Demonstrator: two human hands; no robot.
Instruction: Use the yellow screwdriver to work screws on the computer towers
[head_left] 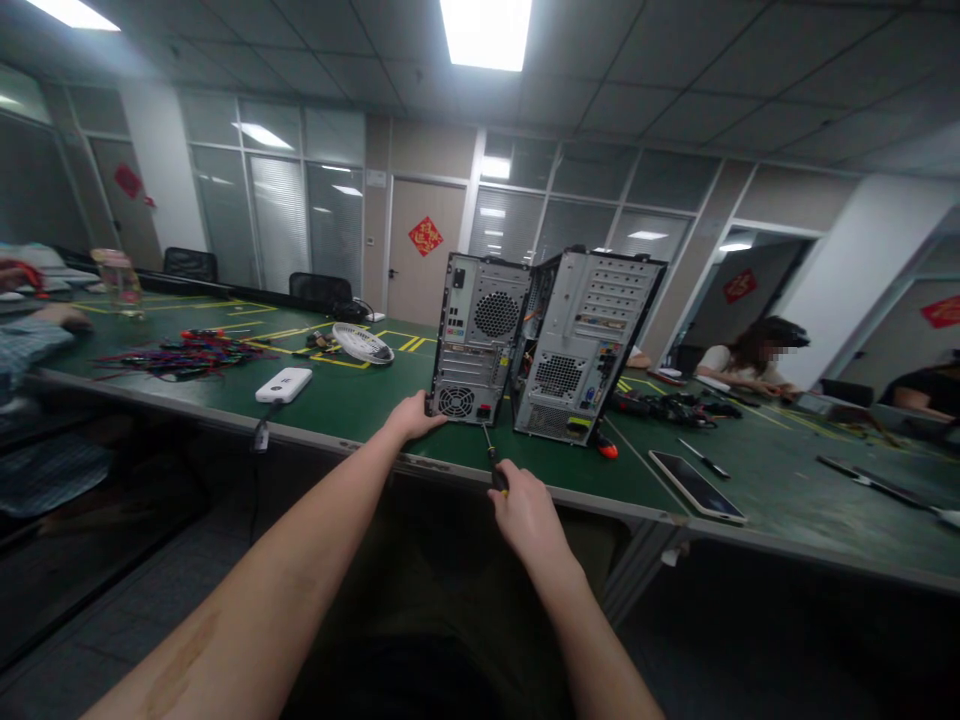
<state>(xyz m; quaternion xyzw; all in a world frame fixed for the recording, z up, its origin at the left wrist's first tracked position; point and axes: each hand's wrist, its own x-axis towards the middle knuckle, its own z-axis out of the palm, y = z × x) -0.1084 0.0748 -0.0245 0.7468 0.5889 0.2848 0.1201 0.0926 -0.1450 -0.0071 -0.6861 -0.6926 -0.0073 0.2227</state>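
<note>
Two desktop computer cases stand upright side by side, their rear panels facing me. My left hand [415,416] grips the lower left corner of the left computer case [470,350], with the thumb at the bottom edge and the fingers mostly hidden behind its side. In my closed right hand [523,500] is a screwdriver [490,449], its shaft pointing up at the bottom edge of that case, near the power socket. Whether the tip sits in a screw is too small to tell. The second computer case [559,375] stands just right of it, angled.
On the green table [360,400] lie a white power bank [284,385] with a cable, a bundle of thin wires [187,355] and a white oval object [363,343]. At right are an orange-ended tool [607,451], a phone [696,486], black cables [671,408] and a seated person [750,360].
</note>
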